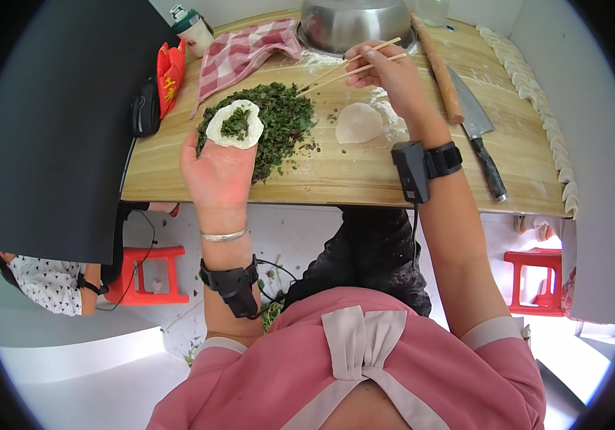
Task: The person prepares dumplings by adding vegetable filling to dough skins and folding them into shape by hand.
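Note:
My left hand (219, 170) is palm up at the left of the board, with a round dough wrapper (252, 132) lying on its fingers. Chopped green filling (235, 125) sits in the middle of that wrapper. Around and behind the hand spreads a heap of chopped greens (282, 118). My right hand (382, 68) is closed on a pair of wooden chopsticks (336, 76), whose tips reach the heap's upper right edge. Between the hands, a flat dough wrapper (359, 123) lies on the board beside scattered flour.
On the wooden board (307, 185) are a metal bowl (355, 25), rolling pin (436, 64), cleaver (474, 118), checked cloth (250, 54) and a row of dumplings (533, 93) along the right edge. A bottle (194, 34) and black case (146, 107) stand left. Another person (49, 285) is at lower left.

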`<state>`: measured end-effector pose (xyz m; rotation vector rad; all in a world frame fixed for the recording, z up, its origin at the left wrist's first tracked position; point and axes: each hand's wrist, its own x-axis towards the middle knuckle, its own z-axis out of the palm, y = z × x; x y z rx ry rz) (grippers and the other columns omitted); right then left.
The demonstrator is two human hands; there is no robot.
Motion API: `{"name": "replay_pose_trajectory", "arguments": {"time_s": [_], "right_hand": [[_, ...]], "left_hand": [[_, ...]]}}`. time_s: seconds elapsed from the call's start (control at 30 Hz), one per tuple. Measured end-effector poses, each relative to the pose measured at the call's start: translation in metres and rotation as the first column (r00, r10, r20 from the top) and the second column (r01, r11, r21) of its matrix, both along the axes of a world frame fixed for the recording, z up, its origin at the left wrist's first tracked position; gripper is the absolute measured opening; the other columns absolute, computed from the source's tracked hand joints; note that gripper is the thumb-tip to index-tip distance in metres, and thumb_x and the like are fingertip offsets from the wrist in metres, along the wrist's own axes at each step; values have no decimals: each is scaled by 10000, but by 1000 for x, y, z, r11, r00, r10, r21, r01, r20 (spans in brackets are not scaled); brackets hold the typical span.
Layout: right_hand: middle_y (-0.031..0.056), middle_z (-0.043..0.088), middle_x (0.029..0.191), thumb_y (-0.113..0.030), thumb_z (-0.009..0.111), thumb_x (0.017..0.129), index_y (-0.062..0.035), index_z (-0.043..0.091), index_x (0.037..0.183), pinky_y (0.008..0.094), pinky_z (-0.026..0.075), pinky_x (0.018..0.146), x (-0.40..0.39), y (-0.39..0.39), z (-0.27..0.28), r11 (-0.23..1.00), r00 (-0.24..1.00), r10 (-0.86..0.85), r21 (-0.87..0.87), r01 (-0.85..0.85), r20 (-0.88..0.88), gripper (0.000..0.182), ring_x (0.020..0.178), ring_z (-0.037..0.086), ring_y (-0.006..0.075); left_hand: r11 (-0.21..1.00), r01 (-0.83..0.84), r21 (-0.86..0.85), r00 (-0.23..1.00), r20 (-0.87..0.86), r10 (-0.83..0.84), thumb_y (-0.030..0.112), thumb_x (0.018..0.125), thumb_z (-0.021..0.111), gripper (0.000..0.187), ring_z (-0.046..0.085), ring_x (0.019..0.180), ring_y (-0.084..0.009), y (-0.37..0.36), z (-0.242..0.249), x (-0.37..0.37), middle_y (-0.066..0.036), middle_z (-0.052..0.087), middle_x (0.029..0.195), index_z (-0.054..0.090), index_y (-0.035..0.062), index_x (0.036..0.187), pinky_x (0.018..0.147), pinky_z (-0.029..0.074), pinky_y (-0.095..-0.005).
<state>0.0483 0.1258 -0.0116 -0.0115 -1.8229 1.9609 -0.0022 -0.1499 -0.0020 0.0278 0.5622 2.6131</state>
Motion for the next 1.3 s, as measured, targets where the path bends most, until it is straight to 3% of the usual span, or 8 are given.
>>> {"name": "replay_pose_trajectory", "arguments": {"time_s": [0.13, 0.47, 0.83, 1.17, 1.3], "right_hand": [[107, 646, 839, -153, 459, 955, 14, 621, 966, 253, 556, 638, -1, 8, 0, 982, 985, 125, -155, -105, 119, 233, 694, 671, 188], [127, 657, 889, -180, 443, 985, 38, 612, 1007, 244, 571, 686, -11, 2, -14, 989, 971, 97, -131, -70, 219, 278, 749, 679, 183], [144, 657, 856, -141, 446, 967, 54, 616, 951, 263, 561, 679, -7, -2, -9, 978, 990, 92, -197, -70, 105, 260, 750, 683, 212], [150, 663, 895, -178, 472, 967, 57, 610, 1006, 280, 563, 705, -2, -5, 5, 964, 988, 150, -218, -155, -38, 276, 796, 680, 219], [125, 666, 898, -208, 481, 972, 41, 607, 1034, 235, 552, 677, -1, -15, 7, 945, 965, 250, -197, -261, -80, 286, 766, 674, 170]], "left_hand": [[1000, 15, 6, 1000, 19, -15, 321, 924, 393, 527, 422, 1248, -357, -1, 1, 1, -225, 459, 1322, 398, -65, 1283, 1069, 310, -492], [999, 46, 11, 999, 9, -46, 324, 925, 396, 537, 425, 1244, -350, 2, -2, 2, -213, 458, 1326, 383, -58, 1302, 1068, 312, -486], [998, 57, 11, 998, 6, -57, 332, 918, 406, 544, 437, 1232, -352, 2, -7, 0, -213, 471, 1313, 392, -63, 1292, 1061, 321, -481], [991, 129, 20, 991, 21, -129, 326, 908, 420, 550, 445, 1220, -348, 15, -14, -2, -211, 476, 1299, 390, -72, 1287, 1066, 318, -477], [986, 160, 36, 986, 36, -162, 325, 917, 405, 549, 442, 1225, -342, 24, -13, 0, -213, 465, 1308, 378, -79, 1288, 1067, 316, -485]]}}
